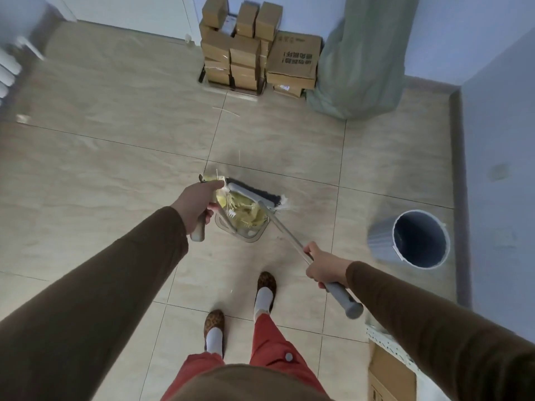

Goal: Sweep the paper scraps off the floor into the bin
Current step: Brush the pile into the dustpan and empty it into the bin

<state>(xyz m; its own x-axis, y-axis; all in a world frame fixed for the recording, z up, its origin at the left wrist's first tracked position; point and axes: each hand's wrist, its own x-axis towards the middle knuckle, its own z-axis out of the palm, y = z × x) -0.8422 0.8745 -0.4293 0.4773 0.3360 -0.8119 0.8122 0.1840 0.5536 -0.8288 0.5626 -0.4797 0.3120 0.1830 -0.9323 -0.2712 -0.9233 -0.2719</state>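
Note:
My left hand (197, 205) grips the grey handle of a clear dustpan (246, 237) held over the tiled floor. Yellow paper scraps (246, 214) lie piled inside the dustpan. My right hand (324, 266) is closed around the metal shaft of a grey broom (252, 195), whose head rests across the far edge of the dustpan. A grey-blue bin (419, 238) stands on the floor to the right, open and tilted in view, apart from the dustpan. A few thin pale strips (228, 111) lie on the tiles further away.
Stacked cardboard boxes (249, 50) and a pale green sack (362, 62) stand against the far wall. A radiator (8, 73) is at the left edge. Another cardboard box (390, 374) sits by my right side. My feet in patterned slippers (266, 287) stand just behind the dustpan.

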